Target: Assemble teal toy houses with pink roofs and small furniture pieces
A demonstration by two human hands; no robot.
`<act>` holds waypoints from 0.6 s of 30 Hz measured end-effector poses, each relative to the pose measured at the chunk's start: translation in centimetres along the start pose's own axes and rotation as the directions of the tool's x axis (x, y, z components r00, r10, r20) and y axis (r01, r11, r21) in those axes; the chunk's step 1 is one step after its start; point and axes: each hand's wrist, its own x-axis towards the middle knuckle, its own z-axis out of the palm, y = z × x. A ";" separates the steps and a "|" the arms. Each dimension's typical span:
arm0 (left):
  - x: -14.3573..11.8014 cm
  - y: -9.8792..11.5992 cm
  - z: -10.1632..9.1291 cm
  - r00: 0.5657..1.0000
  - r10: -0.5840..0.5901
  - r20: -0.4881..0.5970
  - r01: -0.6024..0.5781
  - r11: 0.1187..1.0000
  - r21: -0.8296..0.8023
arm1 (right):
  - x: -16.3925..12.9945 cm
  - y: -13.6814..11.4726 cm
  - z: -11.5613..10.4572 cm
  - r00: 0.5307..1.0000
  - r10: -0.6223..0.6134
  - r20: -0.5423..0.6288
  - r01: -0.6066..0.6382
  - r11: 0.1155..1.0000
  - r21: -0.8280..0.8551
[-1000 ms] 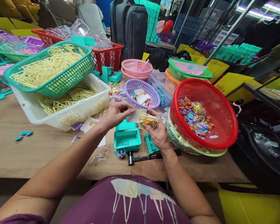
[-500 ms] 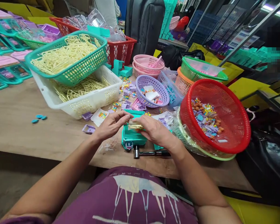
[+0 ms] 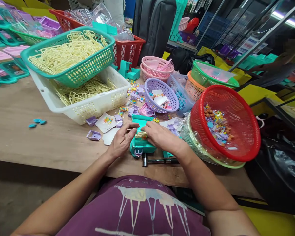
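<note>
My right hand (image 3: 163,137) is closed around a few thin cream plastic frames (image 3: 141,134), held just above an open teal plastic toy case (image 3: 143,147). On the other side, my left hand (image 3: 121,139) has its thumb and fingers bent together at the left ends of these frames; what its fingertips grip is hidden. Close below the case lies a hammer (image 3: 162,161), its metal head towards the left. A white card (image 3: 109,136) and a small purple plastic tray (image 3: 93,135) lie left of my left hand.
A teal basket of cream frames (image 3: 108,55) rests on a white basket (image 3: 88,109) at left. A purple basket (image 3: 173,95) and a tilted red basket (image 3: 254,131) hold small parts. Blue ovals (image 3: 36,121) lie at left; a person's arm (image 3: 267,67) shows at upper right.
My left hand has dropped slightly and shifted right, its fingers now at the frames. The white card beside it has come into view. My right hand still holds the frames.
</note>
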 end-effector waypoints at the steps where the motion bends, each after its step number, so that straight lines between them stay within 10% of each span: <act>1: -0.1 0.0 0.2 1.000 0.005 0.002 -0.005 1.000 0.015 | 0.0 0.0 -0.2 1.000 0.004 0.016 -0.004 1.000 -0.012; 18: 0.4 -0.5 2.4 0.991 -0.135 -0.005 0.135 0.990 0.041 | -0.2 -1.6 -0.7 0.973 0.180 0.143 -0.167 0.981 -0.096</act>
